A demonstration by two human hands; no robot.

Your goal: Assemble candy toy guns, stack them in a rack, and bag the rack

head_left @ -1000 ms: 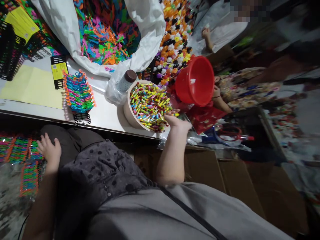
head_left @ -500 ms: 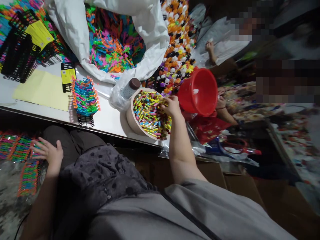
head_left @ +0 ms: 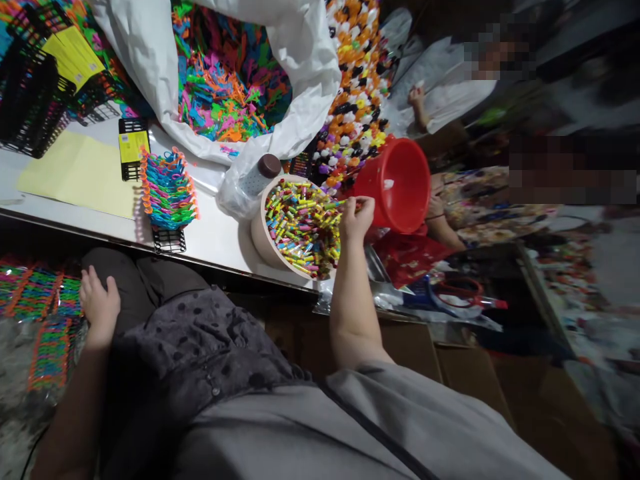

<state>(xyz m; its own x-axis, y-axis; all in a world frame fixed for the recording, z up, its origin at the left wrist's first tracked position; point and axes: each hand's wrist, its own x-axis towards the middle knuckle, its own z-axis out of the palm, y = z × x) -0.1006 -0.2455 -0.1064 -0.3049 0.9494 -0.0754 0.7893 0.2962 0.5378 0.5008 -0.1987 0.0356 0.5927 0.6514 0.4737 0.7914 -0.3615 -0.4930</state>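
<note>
The person's left grip [head_left: 100, 303] was open and empty, its fingers a little apart, beside a leg in dark trousers [head_left: 117, 267]. Left of that grip, low down, lay clear-wrapped packs of multicoloured plastic pieces [head_left: 33, 293]. The right grip [head_left: 357, 217] was up at the far right rim of a round beige bowl [head_left: 265, 243], its fingers bent together; whether they pinched anything could not be told. Just left of it, small yellow, red and blue tube-shaped pieces [head_left: 300, 223] filled the bowl, which stood on a white desk [head_left: 220, 240]. Farther left of the right grip stood a dense row of multicoloured plastic figures [head_left: 170, 190] on a black lattice holder [head_left: 170, 241]. Just right of this grip was a red plastic bucket [head_left: 369, 179], tilted sideways. Well beyond it, a white sack [head_left: 310, 60] gaped around bright plastic figures [head_left: 225, 97].
</note>
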